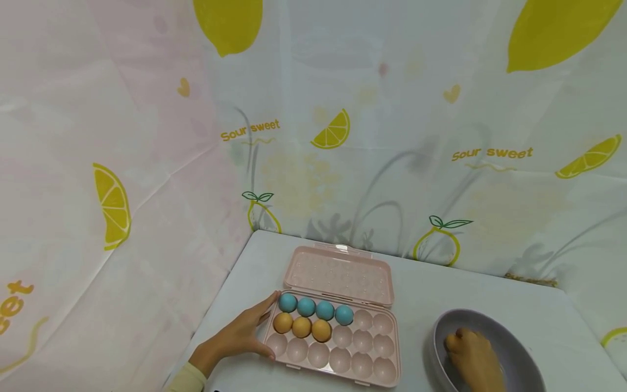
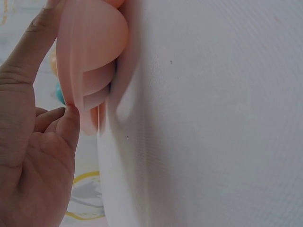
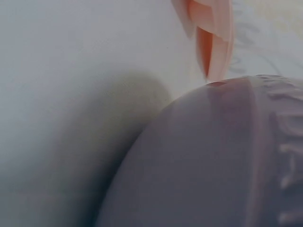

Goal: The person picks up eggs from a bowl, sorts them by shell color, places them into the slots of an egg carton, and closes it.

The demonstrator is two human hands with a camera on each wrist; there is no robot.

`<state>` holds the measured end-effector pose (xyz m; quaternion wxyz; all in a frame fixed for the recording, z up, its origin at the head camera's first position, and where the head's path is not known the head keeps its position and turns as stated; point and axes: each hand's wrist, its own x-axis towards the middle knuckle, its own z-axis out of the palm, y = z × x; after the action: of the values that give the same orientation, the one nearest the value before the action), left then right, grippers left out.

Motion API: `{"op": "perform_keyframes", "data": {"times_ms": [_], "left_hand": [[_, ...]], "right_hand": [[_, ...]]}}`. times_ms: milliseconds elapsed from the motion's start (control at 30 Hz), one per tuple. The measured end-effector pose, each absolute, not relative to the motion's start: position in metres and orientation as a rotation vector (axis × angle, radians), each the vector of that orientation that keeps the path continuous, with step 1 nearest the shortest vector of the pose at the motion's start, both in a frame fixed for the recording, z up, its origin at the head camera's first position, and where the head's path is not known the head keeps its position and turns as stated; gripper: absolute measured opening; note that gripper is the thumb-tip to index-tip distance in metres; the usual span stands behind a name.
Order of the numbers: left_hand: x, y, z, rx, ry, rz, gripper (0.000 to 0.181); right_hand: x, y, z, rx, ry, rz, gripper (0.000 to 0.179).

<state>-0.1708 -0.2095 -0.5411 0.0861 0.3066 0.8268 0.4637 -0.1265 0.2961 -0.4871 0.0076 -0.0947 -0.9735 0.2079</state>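
A pink plastic egg box [image 1: 338, 359] lies with its lid [image 1: 338, 275] folded back. Four blue eggs [image 1: 325, 310] fill part of its back row, and three orange eggs [image 1: 301, 327] sit in the middle row. My left hand [image 1: 245, 333] holds the box's left end, thumb at the front corner and fingers along the side; the left wrist view shows fingertips against the rim. Inside a grey bowl [image 1: 514, 348], to the right, my right hand [image 1: 475, 356] reaches down with curled fingers. Whether something lies under those fingers is hidden. Only the bowl's outside shows in the right wrist view.
The white table [image 1: 416, 294] carries both the box and the bowl, with a gap between them. Lemon-print sheets [image 1: 372, 179] hang behind and at the left. A bit of twine [image 1: 531, 280] lies at the back right edge.
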Motion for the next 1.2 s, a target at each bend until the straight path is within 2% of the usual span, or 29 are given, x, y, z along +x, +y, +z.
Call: {"op": "perform_keyframes", "data": {"times_ms": [433,900,1033,1200], "left_hand": [[-0.1734,-0.2091,-0.5421,0.917,2.477,1.343,0.132],[-0.1707,-0.2089,-0.5389,0.942,2.48,1.359,0.131],[-0.1707,-0.2088,-0.5392,0.94,2.478,1.358,0.13],[-0.171,-0.2086,-0.5395,0.939,2.476,1.35,0.131]], "right_hand": [[-0.1301,0.2982,-0.4895,-0.361,-3.043,0.676,0.017],[-0.1259,0.2958,-0.4897,-0.303,-2.947,0.647,0.016],[-0.125,0.2946,-0.488,-0.257,-2.924,0.619,0.009],[-0.1235,0.292,-0.4832,-0.241,-2.93,0.624,0.019]]}}
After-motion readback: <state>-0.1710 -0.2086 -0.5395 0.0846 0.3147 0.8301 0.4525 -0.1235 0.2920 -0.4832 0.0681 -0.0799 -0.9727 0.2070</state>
